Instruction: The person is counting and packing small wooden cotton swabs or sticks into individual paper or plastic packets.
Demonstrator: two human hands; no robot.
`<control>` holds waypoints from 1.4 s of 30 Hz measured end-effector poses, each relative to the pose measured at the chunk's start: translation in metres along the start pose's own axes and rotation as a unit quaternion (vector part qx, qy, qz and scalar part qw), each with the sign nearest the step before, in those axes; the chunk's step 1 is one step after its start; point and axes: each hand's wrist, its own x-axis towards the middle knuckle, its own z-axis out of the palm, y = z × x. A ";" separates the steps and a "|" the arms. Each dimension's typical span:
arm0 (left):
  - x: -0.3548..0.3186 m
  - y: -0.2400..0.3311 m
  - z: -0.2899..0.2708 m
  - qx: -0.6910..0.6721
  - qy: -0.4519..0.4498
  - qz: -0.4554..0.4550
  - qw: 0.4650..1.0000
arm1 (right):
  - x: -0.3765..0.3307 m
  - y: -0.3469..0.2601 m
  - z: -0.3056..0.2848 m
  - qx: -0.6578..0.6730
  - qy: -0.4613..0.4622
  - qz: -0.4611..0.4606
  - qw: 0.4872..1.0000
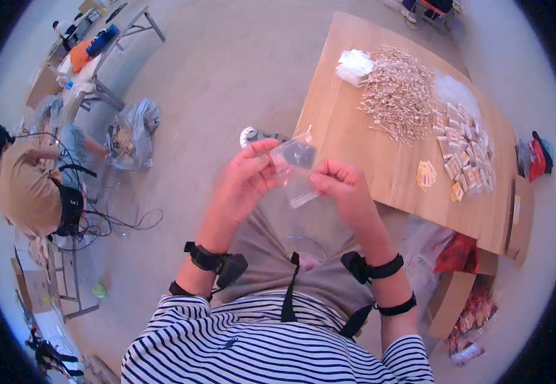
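My left hand [246,179] and my right hand [341,187] together hold a small clear plastic bag [296,165] in front of me, above my lap. Left fingers pinch the bag's upper left edge; right fingers pinch its lower right side. Something small and pale shows inside near the bag's bottom. The bag hangs just off the near left edge of a wooden table [355,128]. On that table lie a large heap of small wooden sticks [398,93], several filled small packets [462,144] and a few yellow cards [426,174].
A white pad [355,66] lies at the heap's far left. Another person [25,182] sits at the left beside a cluttered table [83,70] and a plastic sack [131,134]. Cardboard boxes and red bags [463,281] stand at my right.
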 end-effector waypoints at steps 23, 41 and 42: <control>0.022 -0.028 -0.125 0.053 0.294 0.072 0.952 | 0.046 0.063 0.030 -0.236 0.019 0.004 0.972; 0.098 -0.053 -0.158 0.029 0.360 0.146 0.921 | 0.057 0.114 -0.015 -0.211 0.093 0.070 0.971; 0.098 -0.053 -0.159 0.030 0.353 0.151 0.923 | 0.057 0.115 -0.015 -0.211 0.089 0.068 0.971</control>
